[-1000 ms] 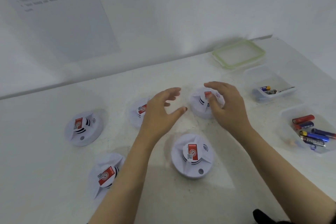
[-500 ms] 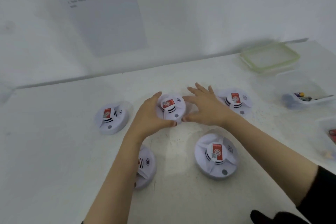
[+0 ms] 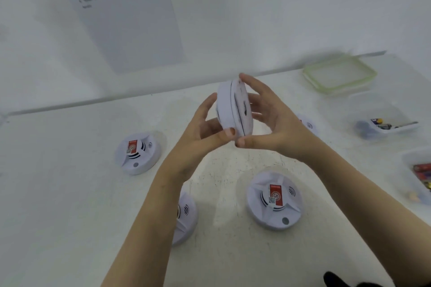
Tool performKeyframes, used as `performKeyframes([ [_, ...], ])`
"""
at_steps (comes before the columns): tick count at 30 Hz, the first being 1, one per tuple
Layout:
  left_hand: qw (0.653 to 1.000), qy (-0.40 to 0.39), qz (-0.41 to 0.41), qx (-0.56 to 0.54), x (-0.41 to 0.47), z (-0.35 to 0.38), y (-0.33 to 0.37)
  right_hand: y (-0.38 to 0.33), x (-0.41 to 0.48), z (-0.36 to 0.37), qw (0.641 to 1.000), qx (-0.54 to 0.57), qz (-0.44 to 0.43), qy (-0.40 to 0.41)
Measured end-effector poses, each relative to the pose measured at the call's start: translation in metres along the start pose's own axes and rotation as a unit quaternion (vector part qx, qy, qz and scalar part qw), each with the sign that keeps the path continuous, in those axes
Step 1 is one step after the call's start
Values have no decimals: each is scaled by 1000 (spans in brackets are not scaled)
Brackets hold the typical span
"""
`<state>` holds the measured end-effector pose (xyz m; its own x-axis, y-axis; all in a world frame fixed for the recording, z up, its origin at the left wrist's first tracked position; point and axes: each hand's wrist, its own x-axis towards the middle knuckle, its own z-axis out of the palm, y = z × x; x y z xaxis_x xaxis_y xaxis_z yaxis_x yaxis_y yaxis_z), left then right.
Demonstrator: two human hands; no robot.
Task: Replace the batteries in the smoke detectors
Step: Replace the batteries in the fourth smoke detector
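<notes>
Smoke detector (image 3: 234, 109), round, white, plastic, held up on its edge above big white worktop (image 3: 70, 193), not touching it. Pinched from both sides: left grip (image 3: 205, 133) curled round one face with thumb on low rim, right grip (image 3: 272, 123) spread over other face with thumb on low rim too. Looks ready for twisting apart to reach battery, but only a guess.

Could slip and drop, from smooth rim and only fingertips on it. Could land on detector near front (image 3: 275, 200) and knock it away. Could stick if twisted wrong way, then crack from too much force.

Around, big to small:
- White paper sheet (image 3: 130, 18) on wall, writing too blurry to read.
- Clear lid with green rim (image 3: 339, 74) at far right.
- Two clear plastic tubs at right, far tub (image 3: 396, 109) and near tub (image 3: 407, 184), with small batteries (image 3: 379, 121) inside.
- Three more round white ones lying flat: detector at left (image 3: 137, 152), detector under left arm (image 3: 185, 216) half hidden, detector behind right grip (image 3: 307, 124) mostly hidden.

On way to tubs: only that hidden one, easy to bump.
</notes>
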<state>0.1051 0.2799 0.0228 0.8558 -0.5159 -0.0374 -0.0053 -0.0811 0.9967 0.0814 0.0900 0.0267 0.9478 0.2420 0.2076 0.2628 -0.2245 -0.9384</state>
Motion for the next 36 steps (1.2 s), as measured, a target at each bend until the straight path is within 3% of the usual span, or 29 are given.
performKeyframes([
  [6,992,-11,52,118,-6,-10,5,-2,-15,-15,980,-194,2,-33],
  [9,984,-24,43,173,-8,-5,5,-2,-19,-19,969,-240,8,-63],
  [14,979,-16,52,194,-16,4,-1,-3,-27,-22,969,-211,21,-127],
  [23,979,59,94,168,-26,19,-7,-3,-31,-15,989,-125,27,-77],
  [36,975,15,108,193,-30,22,-8,-10,-34,-20,981,-100,44,-160],
])
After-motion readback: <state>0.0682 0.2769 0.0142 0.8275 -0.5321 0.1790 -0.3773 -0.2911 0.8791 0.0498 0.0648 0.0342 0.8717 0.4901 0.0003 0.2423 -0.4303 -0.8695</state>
